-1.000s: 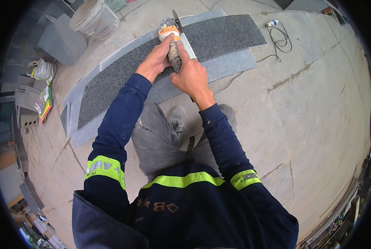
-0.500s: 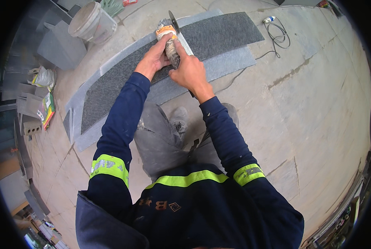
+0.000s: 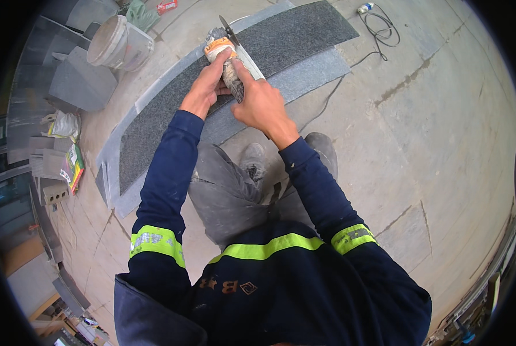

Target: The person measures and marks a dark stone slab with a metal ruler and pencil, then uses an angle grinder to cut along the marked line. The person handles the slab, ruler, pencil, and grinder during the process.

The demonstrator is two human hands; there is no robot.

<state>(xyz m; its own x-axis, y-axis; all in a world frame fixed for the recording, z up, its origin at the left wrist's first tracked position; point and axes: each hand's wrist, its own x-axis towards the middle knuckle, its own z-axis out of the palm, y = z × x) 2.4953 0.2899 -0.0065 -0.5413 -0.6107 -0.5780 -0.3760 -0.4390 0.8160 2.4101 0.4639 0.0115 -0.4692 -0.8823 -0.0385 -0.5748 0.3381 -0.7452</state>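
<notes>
Compared with the earlier view, the left hand, the right hand and the grinder sit slightly farther left; the dark slab shifts the same way, the bucket shows lower and the coiled cable higher, consistent with a turn of the head. Grip is two-handed and closed: the left hand wraps the grinder's body from the left, thumb on top; the right hand holds it from the right and behind, index finger extended forward along the casing. Grinder is located above the dark slab, toward its far edge, with its disc standing on edge at the front; contact between disc and stone cannot be determined. One straight white strip runs between the disc and the right hand; whether the hand grips it cannot be told. Dark slab is speckled, long and curved, and lies over a paler slab on the concrete floor. Cable rests right of the slabs, with a blue-and-white plug. Bucket stands beyond the slabs at left, near a green bag; a white sack and a colourful bag lie farther left.
</notes>
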